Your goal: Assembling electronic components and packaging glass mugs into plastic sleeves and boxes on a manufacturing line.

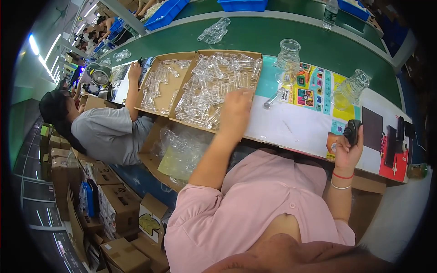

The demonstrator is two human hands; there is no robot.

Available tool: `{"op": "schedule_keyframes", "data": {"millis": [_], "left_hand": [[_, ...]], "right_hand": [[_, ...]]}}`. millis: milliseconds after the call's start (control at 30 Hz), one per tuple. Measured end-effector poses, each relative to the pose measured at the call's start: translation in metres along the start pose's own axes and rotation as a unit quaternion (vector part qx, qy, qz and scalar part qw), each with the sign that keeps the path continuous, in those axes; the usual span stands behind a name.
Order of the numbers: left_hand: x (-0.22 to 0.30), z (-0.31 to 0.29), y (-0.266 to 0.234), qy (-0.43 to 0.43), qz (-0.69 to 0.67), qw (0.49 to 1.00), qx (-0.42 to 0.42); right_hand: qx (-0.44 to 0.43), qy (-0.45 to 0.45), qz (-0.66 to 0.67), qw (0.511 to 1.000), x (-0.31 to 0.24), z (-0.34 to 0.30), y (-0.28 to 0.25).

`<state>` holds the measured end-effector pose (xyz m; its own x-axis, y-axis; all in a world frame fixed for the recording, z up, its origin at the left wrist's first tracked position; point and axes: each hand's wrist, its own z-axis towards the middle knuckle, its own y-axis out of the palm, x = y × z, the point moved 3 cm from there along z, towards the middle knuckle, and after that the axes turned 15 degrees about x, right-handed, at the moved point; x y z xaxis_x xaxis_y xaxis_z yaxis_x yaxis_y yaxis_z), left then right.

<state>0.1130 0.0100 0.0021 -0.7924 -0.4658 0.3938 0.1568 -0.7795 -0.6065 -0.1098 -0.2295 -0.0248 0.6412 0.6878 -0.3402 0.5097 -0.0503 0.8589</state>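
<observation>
My left hand (237, 107) reaches over the near right part of a shallow cardboard box (261, 73) of clear glass tube pieces (209, 75). Its fingertips point down among the pieces and are hidden, so their grip does not show. My right hand (348, 152), with a red band and a bracelet on the wrist, is closed around a black handheld device with a rounded head (352, 131), held upright above the table's near right side. Between the hands, one loose glass tube piece (273, 99) lies on the white sheet (273, 120).
Two clear ribbed glass vessels stand ahead, one at centre (287, 59), one farther right (349, 91). A second tray (150, 88) of glass pieces adjoins the box. A co-worker (107, 125) sits at left. A phone (390, 145) lies at right; a bottle (330, 13) stands behind.
</observation>
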Motion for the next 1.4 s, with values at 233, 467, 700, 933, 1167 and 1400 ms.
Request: {"op": "schedule_keyframes", "data": {"millis": [233,467,700,933,1167,1400], "left_hand": [[-0.113,0.012,-0.026,0.041,0.234,0.960,-0.147],[-0.047,0.024,-0.036,-0.316,-0.408,0.856,0.044],[0.013,-0.006,-0.007,-0.363,-0.606,0.707,-0.031],[0.053,-0.012,0.018,-0.357,-0.554,0.735,-0.157],[0.109,-0.025,0.052,0.015,-0.242,0.952,-0.188],[0.087,-0.065,0.091,0.110,-0.175,0.969,-0.134]], "right_hand": [[0.016,0.002,0.002,1.000,0.007,0.001,0.004],[0.030,0.001,0.002,1.000,0.007,-0.007,0.007],[0.015,0.006,-0.033,0.999,0.009,-0.022,0.019],[0.006,0.005,-0.021,1.000,0.005,-0.023,0.012],[0.015,-0.004,-0.030,0.999,0.004,-0.021,0.005],[0.027,0.009,-0.020,0.999,-0.004,-0.025,0.003]]}}
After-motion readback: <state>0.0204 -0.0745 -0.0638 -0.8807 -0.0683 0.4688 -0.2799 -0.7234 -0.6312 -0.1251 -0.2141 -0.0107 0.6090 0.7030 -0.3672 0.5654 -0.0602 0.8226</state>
